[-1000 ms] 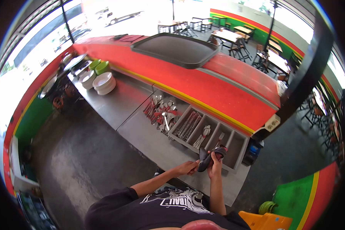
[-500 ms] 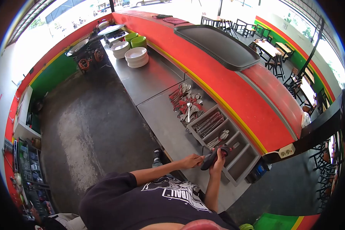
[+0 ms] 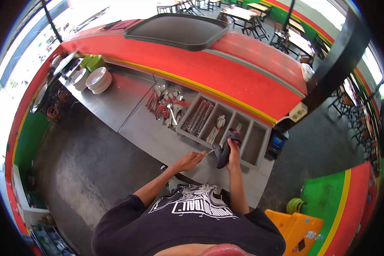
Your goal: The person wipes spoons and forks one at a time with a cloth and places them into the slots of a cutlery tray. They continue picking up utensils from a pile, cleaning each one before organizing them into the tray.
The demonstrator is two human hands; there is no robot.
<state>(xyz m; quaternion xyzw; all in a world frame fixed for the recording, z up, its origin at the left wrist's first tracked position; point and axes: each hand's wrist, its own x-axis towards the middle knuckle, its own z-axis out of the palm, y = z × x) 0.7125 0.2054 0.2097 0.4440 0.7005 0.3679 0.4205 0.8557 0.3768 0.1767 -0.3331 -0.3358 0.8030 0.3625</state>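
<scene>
My left hand (image 3: 190,161) is closed around the end of a thin metal utensil (image 3: 210,152), whose other end goes into a dark cloth (image 3: 223,157). Bunched in my right hand (image 3: 234,154), the cloth hangs down over the counter's near side. Both hands are just in front of a grey cutlery tray (image 3: 256,164). Dark-handled cutlery (image 3: 200,117) fills its left compartment, and spoons (image 3: 217,129) lie in the one beside it. A metal tip (image 3: 239,126) shows past the cloth, over the third compartment. Left of the tray lies a pile of loose spoons and other cutlery (image 3: 164,103).
White plates (image 3: 99,81) and green bowls (image 3: 95,62) are stacked at the steel counter's (image 3: 128,91) far left. Black trays (image 3: 177,30) rest on the red ledge. A power socket (image 3: 298,112) and dark post (image 3: 328,64) stand at right.
The camera view has turned to the right, so the counter and tray appear further left and higher. Both hands keep their grip on the utensil and cloth.
</scene>
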